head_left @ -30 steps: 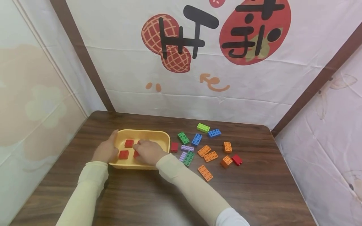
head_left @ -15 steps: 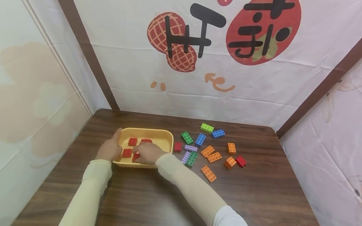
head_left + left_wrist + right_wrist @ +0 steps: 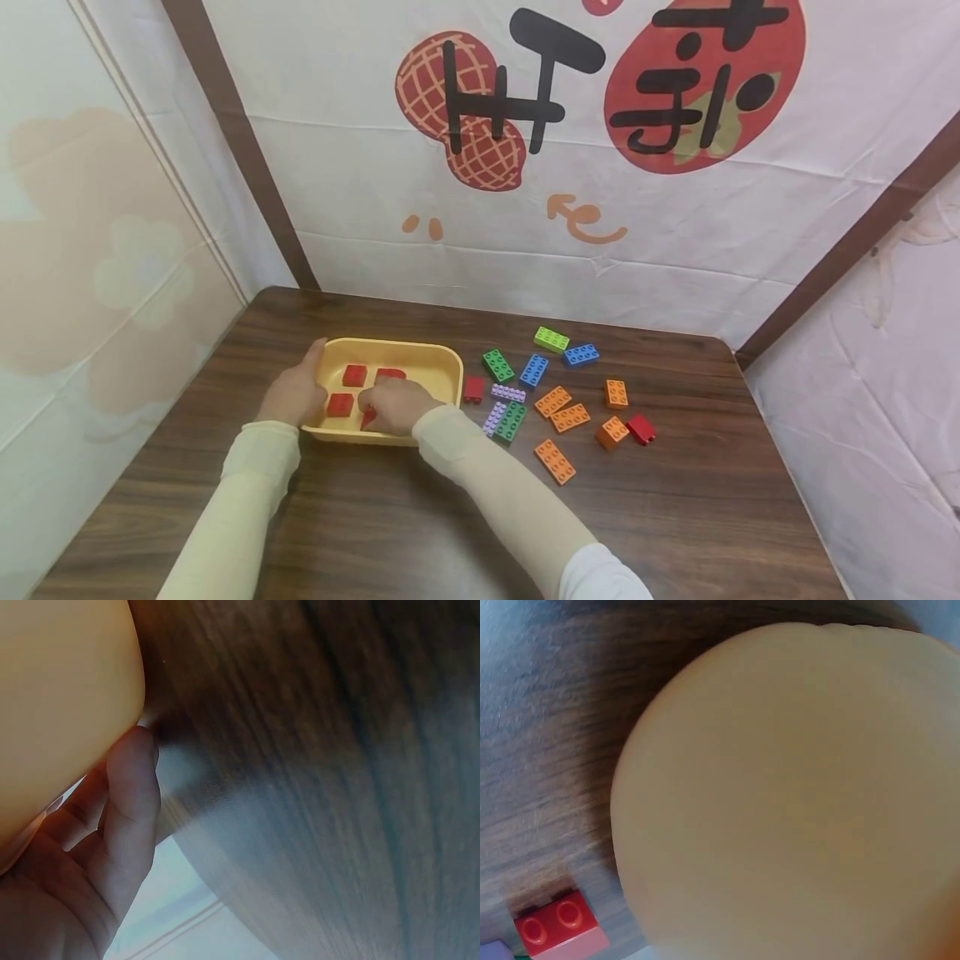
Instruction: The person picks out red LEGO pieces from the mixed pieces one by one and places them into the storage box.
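Now the right hand is inside the yellow tray, left of centre in the head view, fingers curled on a red brick near its front wall. The left hand rests relaxed against the tray's left rim. To do this well, I think the brick should be put flat beside the other red bricks while the tray is kept from sliding.
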Action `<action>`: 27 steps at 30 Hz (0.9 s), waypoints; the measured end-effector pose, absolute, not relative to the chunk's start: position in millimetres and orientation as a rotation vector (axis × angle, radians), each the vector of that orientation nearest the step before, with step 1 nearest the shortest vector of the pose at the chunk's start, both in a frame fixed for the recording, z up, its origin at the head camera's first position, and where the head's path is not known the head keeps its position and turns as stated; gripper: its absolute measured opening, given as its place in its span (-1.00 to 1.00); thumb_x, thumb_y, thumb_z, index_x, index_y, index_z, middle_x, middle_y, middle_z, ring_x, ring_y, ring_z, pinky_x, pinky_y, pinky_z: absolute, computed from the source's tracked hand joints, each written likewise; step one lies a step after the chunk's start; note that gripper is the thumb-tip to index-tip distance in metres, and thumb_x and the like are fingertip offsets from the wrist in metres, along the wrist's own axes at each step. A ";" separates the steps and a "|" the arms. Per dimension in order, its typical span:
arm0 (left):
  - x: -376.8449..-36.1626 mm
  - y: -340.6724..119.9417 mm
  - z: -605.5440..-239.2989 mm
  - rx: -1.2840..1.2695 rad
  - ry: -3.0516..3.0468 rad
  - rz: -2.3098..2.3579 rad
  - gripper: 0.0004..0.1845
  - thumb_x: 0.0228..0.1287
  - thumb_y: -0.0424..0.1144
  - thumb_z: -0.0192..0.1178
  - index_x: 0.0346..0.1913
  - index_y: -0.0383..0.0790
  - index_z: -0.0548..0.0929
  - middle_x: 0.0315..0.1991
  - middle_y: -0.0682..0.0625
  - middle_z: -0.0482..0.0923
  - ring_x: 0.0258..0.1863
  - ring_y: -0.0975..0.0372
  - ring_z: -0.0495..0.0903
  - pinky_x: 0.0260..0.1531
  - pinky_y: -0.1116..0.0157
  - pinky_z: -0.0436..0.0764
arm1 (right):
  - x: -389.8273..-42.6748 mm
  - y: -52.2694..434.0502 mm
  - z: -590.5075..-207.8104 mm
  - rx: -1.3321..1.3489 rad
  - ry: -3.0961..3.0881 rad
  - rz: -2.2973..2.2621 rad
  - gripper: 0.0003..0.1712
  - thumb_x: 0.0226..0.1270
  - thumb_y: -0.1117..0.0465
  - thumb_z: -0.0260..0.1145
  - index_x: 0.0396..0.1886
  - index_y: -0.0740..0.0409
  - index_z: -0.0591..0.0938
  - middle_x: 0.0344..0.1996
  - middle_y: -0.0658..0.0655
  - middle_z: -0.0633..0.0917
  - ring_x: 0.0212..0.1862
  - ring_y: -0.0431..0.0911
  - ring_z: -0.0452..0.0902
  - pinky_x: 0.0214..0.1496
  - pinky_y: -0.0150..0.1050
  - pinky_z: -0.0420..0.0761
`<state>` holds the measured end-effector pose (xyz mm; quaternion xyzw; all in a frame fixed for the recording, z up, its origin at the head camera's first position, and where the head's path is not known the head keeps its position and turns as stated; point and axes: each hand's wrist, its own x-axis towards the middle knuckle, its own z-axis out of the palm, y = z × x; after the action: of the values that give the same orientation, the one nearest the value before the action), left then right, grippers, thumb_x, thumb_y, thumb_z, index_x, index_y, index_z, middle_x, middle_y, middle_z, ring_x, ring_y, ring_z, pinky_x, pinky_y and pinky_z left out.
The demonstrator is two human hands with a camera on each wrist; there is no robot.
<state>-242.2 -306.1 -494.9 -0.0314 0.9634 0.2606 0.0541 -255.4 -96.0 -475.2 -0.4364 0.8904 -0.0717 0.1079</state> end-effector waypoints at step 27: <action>-242.1 -304.1 -493.4 -0.133 2.914 0.785 -0.03 0.15 -0.42 0.05 0.62 -0.17 -0.12 -0.22 -0.45 0.57 -0.45 -0.08 0.53 -0.40 -0.02 0.52 | -264.6 -87.0 -482.8 -1.192 2.840 -0.318 -0.60 0.39 0.08 0.30 0.20 -0.11 0.64 -0.20 -0.10 0.54 -0.16 -0.22 0.42 -0.09 -0.32 0.51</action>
<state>-242.1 -304.1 -493.4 -0.0441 0.9629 0.2595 0.0601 -264.6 -87.0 -482.8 -0.3850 0.9169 -0.1028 0.0226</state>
